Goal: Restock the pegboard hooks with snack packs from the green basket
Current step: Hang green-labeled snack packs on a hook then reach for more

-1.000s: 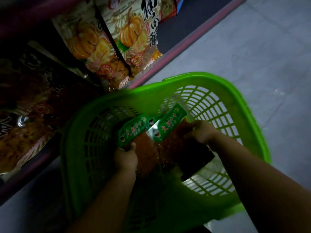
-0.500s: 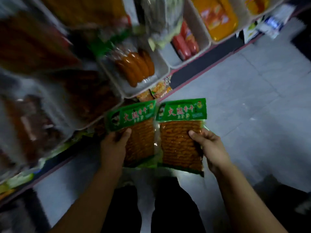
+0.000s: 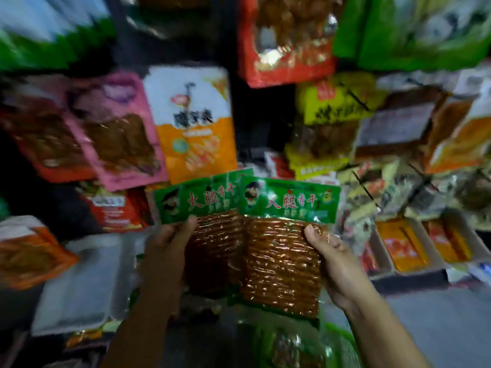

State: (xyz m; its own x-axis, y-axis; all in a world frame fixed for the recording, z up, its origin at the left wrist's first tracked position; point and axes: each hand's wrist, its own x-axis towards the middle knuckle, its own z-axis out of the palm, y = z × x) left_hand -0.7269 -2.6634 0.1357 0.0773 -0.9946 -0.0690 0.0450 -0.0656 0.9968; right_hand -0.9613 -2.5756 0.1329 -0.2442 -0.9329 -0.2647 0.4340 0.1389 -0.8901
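Observation:
I hold snack packs with green headers and brown contents up in front of the display. My left hand (image 3: 167, 251) grips the left pack (image 3: 212, 243) by its left edge, thumb on the front. My right hand (image 3: 337, 264) grips the right pack (image 3: 281, 261) by its right edge, thumb on the front. The right pack overlaps the left one, and more green headers peek out behind the left pack. A bit of the green basket (image 3: 342, 341) with another pack in it shows at the bottom. Hanging packs hide the pegboard hooks.
Hanging snack packs fill the wall: a pink pack (image 3: 117, 134), a white-and-orange pack (image 3: 194, 123), a red pack (image 3: 287, 41), a yellow pack (image 3: 332, 107). White trays (image 3: 406, 245) of orange sachets sit at right. A white tray (image 3: 82, 282) lies at left.
Both hands lifted the packs out of the green basket and raised them in front of the hanging display. The view swung up from the floor to the wall of packs.

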